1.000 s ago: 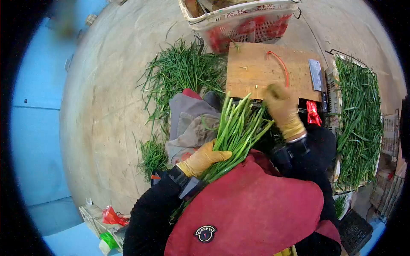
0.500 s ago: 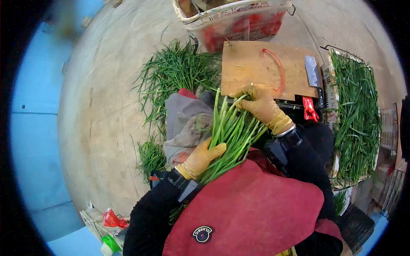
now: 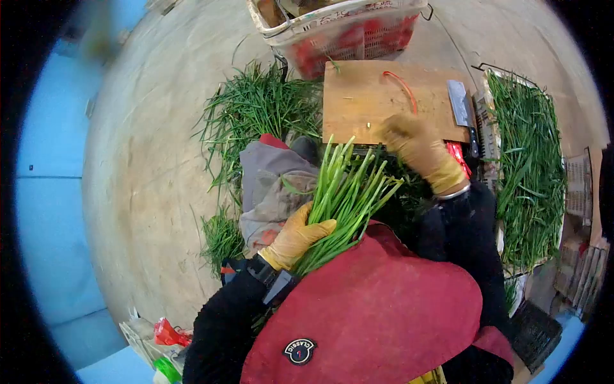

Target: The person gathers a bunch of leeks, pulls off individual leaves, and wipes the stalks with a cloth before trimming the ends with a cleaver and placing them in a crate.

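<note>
1. The left hand [image 3: 297, 238], in a yellowish glove, is wrapped round a bunch of green stems [image 3: 350, 201], its thumb laid across the top.
2. The bunch slants over the far edge of the red apron [image 3: 377, 307]; its pale ends fan out towards the near edge of the wooden board [image 3: 390, 96], the longest of them lining up with the board's near left corner. Whether they touch the wood cannot be told.
3. The right hand [image 3: 417, 148], gloved alike, is apart from the bunch, at the near edge of the board. It is blurred, the fingers look bent, and it cannot be told whether they hold anything.
4. On the board, a knife [image 3: 459, 102] lies along the right edge, its dark handle [image 3: 473, 141] reaching past the near right corner. A curved red strip [image 3: 404, 85] runs from near the far edge towards the right hand. A small pale piece [image 3: 368, 125] lies close to the near edge.
5. A shiny red object [image 3: 456, 153] shows just below the near right corner, beside the right wrist.
6. Right of the board, a crate [image 3: 488, 144] is filled with long green leaves [image 3: 527, 179].
7. On the floor [image 3: 150, 185], a large heap of greens [image 3: 259, 105] spreads left of the board, with a smaller heap [image 3: 222, 240] nearer the left forearm.
8. Beyond the board's far edge stands a white-rimmed basket [image 3: 339, 19].
</note>
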The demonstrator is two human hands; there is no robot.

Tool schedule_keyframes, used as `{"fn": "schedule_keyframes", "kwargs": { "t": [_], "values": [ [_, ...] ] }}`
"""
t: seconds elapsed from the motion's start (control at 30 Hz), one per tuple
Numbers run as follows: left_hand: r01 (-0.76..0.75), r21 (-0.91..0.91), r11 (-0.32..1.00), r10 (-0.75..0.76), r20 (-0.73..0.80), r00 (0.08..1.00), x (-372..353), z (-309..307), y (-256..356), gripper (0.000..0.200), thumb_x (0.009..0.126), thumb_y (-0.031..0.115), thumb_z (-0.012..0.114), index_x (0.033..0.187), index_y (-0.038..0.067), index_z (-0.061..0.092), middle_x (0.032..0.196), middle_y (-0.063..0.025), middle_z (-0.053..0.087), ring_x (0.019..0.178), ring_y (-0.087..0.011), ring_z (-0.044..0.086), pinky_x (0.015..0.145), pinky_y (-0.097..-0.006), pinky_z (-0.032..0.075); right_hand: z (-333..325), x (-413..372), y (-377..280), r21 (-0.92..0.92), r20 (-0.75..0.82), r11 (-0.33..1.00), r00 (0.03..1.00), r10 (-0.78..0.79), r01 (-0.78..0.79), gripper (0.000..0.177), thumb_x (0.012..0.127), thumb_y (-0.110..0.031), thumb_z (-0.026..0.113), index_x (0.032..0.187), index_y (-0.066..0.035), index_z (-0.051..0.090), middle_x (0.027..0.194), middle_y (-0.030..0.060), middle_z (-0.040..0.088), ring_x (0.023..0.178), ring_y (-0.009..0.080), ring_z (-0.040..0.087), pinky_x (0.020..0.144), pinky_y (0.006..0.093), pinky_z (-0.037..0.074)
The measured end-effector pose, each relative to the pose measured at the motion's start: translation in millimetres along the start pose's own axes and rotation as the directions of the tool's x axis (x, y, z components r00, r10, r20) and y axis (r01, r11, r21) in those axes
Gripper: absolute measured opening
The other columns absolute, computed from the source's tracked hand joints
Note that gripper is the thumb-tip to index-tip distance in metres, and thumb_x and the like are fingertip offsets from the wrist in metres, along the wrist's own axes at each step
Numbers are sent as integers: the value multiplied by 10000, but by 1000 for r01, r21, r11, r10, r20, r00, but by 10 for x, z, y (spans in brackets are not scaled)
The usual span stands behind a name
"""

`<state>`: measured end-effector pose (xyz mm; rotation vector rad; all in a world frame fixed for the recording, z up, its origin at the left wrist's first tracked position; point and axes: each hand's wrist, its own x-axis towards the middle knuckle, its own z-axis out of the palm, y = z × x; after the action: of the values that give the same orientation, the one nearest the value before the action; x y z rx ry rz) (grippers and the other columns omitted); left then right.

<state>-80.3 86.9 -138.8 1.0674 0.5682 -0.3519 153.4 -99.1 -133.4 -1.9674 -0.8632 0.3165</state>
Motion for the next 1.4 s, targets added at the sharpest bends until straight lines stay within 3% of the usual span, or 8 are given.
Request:
{"fn": "schedule_keyframes", "kwargs": {
  "t": [0.23, 0.37, 0.97, 1.07, 1.1, 1.17, 1.3, 1.4],
  "values": [
    [-4, 12, 1000, 4, -14, 1000, -62, 85, 88, 431, 881, 78, 660, 1264, -6, 481, 1141, -58, 608, 984, -131, 594, 877, -275, 494, 417, 40, -85, -374, 115, 927, 993, 37, 8, 269, 811, -343, 637, 878, -89, 692, 828, 188, 652, 794, 384, 630, 712, 442, 501],
    [-20, -49, 999, 19, -19, 1000, -61, 33, 91, 415, 890, 84, 646, 1263, -6, 490, 1154, -63, 612, 997, -137, 596, 886, -281, 492, -52, -84, 423, -105, -171, 990, 983, 74, -93, 261, 841, -288, 646, 888, -35, 692, 826, 169, 675, 769, 319, 665, 691, 392, 514],
    [-40, -214, 976, 61, 94, 994, -62, -47, 37, 544, 876, 190, 668, 1339, 2, 453, 1247, -79, 582, 1102, -170, 581, 966, -316, 464, -138, -598, 491, 201, 82, 877, 899, 430, -437, 139, 899, -68, 577, 989, 2, 656, 805, 37, 653, 661, 106, 591, 591, 235, 470],
    [-33, -226, 974, 51, 75, 996, -46, -96, 43, 509, 880, 183, 661, 1318, 1, 475, 1215, -86, 603, 1063, -171, 604, 933, -309, 489, -116, -719, 507, 26, 175, 999, 984, 31, -37, 164, 892, -67, 573, 1003, 9, 668, 808, 53, 662, 655, 103, 595, 580, 230, 477],
    [-32, -252, 967, 55, 84, 995, -48, -84, 66, 513, 878, 191, 664, 1316, 0, 475, 1214, -89, 604, 1061, -172, 605, 932, -311, 490, -113, -762, 434, 233, 463, 824, 804, 373, -516, 179, 891, -65, 574, 1010, 25, 673, 808, 66, 673, 647, 98, 596, 574, 225, 483],
    [-28, -306, 952, 62, 101, 993, -61, -27, 129, 523, 874, 206, 668, 1313, -2, 476, 1211, -93, 605, 1058, -173, 607, 929, -315, 491, -9, -737, 145, 212, 474, 753, 739, 478, -623, 183, 895, -62, 575, 1016, 40, 668, 791, 54, 665, 616, 84, 577, 556, 217, 468],
    [-42, -215, 976, 55, 54, 997, -75, -13, 161, 565, 850, 244, 696, 1309, -4, 478, 1201, -97, 611, 1043, -177, 615, 928, -320, 491, 109, -647, -206, 459, 95, 839, 955, 280, -291, 164, 867, -137, 620, 923, -5, 699, 743, 70, 677, 614, 144, 622, 579, 269, 499],
    [-65, -128, 990, 70, 35, 997, -46, -27, 108, 565, 840, 237, 703, 1300, -8, 484, 1194, -99, 613, 1033, -178, 619, 931, -327, 489, 167, -525, -280, -26, 114, 996, 990, 86, -83, 322, 879, -323, 567, 892, -30, 699, 817, 187, 670, 745, 339, 655, 678, 412, 520]
  ]
}}
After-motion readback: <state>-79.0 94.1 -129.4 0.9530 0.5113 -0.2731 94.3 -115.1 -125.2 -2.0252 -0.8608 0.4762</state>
